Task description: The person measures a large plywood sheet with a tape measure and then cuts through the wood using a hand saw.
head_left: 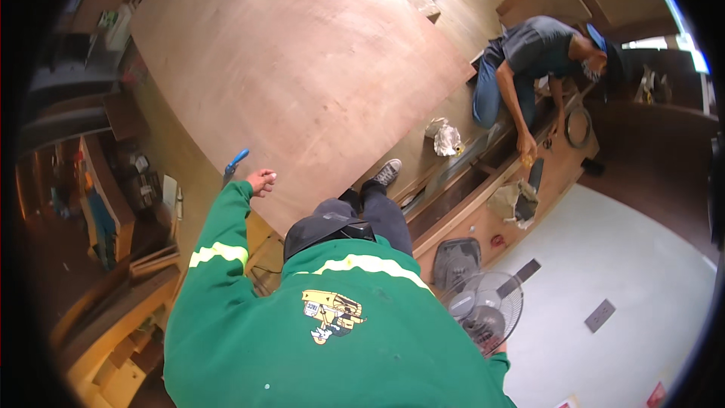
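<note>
My left hand [262, 182] is over the near left edge of a large plywood sheet [302, 68], its fingers curled in. A small pale spot shows at the fingertips; I cannot make out what they hold. Just beyond the wrist is a blue-handled tool [237, 159], apparently apart from the fingers. Low on the right, a sliver of my right hand [501, 348] shows by the wire cage of an electric fan [487, 308]. The fan hides its fingers, so its grip on the fan cannot be confirmed.
Another person [540, 53] bends over a long wooden cabinet frame [461, 215] at the right. Crumpled wrapping [445, 137] lies near my shoe [387, 172]. A pale panel with a socket plate [600, 316] stands at lower right. Wooden shelving [106, 196] with tools is at left.
</note>
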Tool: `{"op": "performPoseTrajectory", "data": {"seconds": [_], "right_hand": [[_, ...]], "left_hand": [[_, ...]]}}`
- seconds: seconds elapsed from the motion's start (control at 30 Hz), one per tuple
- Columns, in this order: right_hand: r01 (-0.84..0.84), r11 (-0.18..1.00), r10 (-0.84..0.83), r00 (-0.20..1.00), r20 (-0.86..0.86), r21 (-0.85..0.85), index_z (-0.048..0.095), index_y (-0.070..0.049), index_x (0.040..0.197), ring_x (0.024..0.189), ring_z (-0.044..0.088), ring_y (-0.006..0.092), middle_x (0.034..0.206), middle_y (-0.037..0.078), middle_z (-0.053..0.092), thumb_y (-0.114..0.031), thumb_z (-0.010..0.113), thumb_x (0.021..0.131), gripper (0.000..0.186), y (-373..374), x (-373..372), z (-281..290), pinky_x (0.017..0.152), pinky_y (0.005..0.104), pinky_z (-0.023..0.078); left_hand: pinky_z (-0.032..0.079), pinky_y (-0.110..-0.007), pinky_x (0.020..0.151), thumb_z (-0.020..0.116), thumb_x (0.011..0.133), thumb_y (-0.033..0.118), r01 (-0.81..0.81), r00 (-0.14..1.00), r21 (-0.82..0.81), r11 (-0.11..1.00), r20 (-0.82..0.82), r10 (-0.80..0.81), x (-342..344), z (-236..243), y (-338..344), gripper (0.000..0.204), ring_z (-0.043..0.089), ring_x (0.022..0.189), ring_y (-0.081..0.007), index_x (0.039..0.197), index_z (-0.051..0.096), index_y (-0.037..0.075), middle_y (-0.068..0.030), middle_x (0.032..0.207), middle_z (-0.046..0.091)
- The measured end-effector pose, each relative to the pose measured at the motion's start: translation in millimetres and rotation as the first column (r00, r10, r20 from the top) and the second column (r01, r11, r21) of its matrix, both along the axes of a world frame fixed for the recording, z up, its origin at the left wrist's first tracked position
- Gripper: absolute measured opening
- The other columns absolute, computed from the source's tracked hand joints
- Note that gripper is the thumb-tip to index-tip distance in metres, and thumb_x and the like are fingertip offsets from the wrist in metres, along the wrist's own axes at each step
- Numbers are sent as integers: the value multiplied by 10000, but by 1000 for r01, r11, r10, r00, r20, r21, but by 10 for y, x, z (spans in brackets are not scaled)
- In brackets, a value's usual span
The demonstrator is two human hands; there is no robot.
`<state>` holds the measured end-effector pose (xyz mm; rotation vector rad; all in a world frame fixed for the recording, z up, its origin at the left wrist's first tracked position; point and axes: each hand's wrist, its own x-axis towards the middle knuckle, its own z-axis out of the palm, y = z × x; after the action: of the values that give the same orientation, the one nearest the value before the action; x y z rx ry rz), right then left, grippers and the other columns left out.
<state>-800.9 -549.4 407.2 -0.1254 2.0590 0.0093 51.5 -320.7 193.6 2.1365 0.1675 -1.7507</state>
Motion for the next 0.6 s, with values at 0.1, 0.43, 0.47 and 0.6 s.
{"op": "performPoseTrajectory", "data": {"seconds": [0.1, 0.43, 0.47, 0.6], "right_hand": [[-47, 997, 53, 995, -90, 59, 533, -7, 1019, 806, 513, 306, 880, 145, 552, -780, 368, 719, 845, -65, -108, 36, 733, 532, 429], [-641, 767, 549, 657, -517, -1, 525, 64, 1033, 627, 514, 266, 777, 171, 548, -760, 348, 756, 887, -1773, -50, 439, 519, 360, 447], [-717, 697, 617, 586, -526, 20, 561, 49, 926, 551, 495, 227, 686, 138, 534, -743, 364, 767, 832, -2090, 313, 576, 464, 326, 427], [-921, 376, 759, 369, -536, -102, 379, -99, 586, 399, 315, 100, 459, -17, 312, -570, 470, 847, 547, -3134, 1871, 406, 365, 269, 269]], "left_hand": [[447, -306, 628, 557, 858, 375, -162, 987, -27, 986, 3, 163, -293, -178, 391, 345, 543, 765, -127, 1129, 483, 176, 7, 943, 547], [396, -247, 436, 573, 853, 317, -687, 719, -65, 724, 82, 690, -1570, -794, 1157, 287, 493, 580, -92, 1054, 524, 119, 11, 780, 539], [395, -245, 434, 575, 851, 321, -735, 670, -60, 675, 90, 737, -1653, -830, 1130, 289, 490, 576, -90, 1050, 525, 118, 10, 780, 539], [410, -257, 458, 582, 846, 335, -823, 567, 40, 567, 123, 814, -2050, -886, 884, 314, 483, 575, -79, 1072, 518, 126, 13, 773, 538]]}}
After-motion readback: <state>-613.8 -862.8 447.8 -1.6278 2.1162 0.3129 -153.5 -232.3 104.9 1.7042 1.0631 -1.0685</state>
